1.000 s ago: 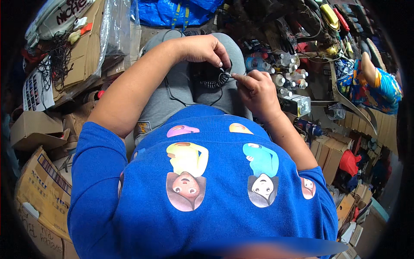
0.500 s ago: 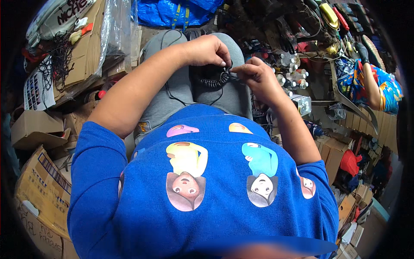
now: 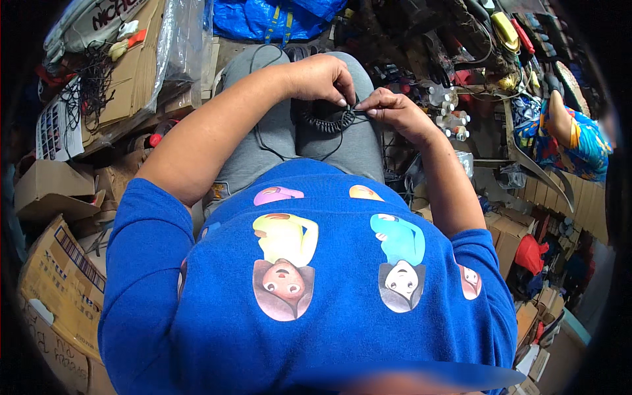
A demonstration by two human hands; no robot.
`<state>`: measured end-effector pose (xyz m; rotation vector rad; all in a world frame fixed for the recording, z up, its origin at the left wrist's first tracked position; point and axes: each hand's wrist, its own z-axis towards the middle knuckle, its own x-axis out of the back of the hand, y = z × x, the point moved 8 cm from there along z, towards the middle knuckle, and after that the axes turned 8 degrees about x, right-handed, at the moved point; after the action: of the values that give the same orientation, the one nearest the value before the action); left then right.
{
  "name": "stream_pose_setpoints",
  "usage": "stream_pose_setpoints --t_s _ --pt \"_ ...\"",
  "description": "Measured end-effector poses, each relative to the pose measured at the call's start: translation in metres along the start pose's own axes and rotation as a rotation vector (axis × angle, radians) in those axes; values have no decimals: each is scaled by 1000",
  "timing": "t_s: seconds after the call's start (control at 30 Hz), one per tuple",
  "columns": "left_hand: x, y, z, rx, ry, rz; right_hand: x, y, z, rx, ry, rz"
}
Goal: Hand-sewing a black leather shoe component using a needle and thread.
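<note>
Above my lap I hold a black ring-shaped piece with ridged, coil-like turns [image 3: 330, 125]. My left hand [image 3: 320, 78] pinches its far right end between thumb and fingers. Close by, my right hand [image 3: 400, 117] is closed in a pinch on a thin black cord at the same end of the coil. A long stretch of black cord [image 3: 259, 137] loops across my grey trousers [image 3: 266, 118] and curves under the coil. My left fingers partly cover the middle of the piece, and its inside is too dark to make out.
Flattened cardboard [image 3: 137, 66] and a tangle of black cords [image 3: 95, 85] lie at the left. A blue bag [image 3: 243, 20] is ahead. Small clear bottles [image 3: 454, 122] stand right of my knee. Another person in a bright patterned garment [image 3: 586, 148] sits farther right.
My right hand has turned, and its fingers now reach farther left to pinch the cord beside my left fingertips. The coil shows a little more fully. My left hand has barely moved.
</note>
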<state>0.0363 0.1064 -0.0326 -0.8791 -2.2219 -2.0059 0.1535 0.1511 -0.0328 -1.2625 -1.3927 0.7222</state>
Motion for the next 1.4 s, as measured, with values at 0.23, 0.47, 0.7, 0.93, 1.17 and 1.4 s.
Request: stream_pose_setpoints --t_s 0.23,0.47,0.7,0.93,1.17,1.4 --pt "8 4 -10 17 219 128 -11 -10 -5 29 320 -42" --pt "-19 32 -51 158 339 302 -4 -29 -18 44 290 -236" --pt "70 17 -88 208 649 619 -16 -33 -31 40 301 -317" --pt "46 46 -107 63 623 395 -35 -53 -43 175 389 -776" --pt "36 29 -119 218 611 -550 -38 -51 -43 180 398 -832" --pt "311 3 -309 -41 1494 -430 -35 -48 -44 157 403 -760"
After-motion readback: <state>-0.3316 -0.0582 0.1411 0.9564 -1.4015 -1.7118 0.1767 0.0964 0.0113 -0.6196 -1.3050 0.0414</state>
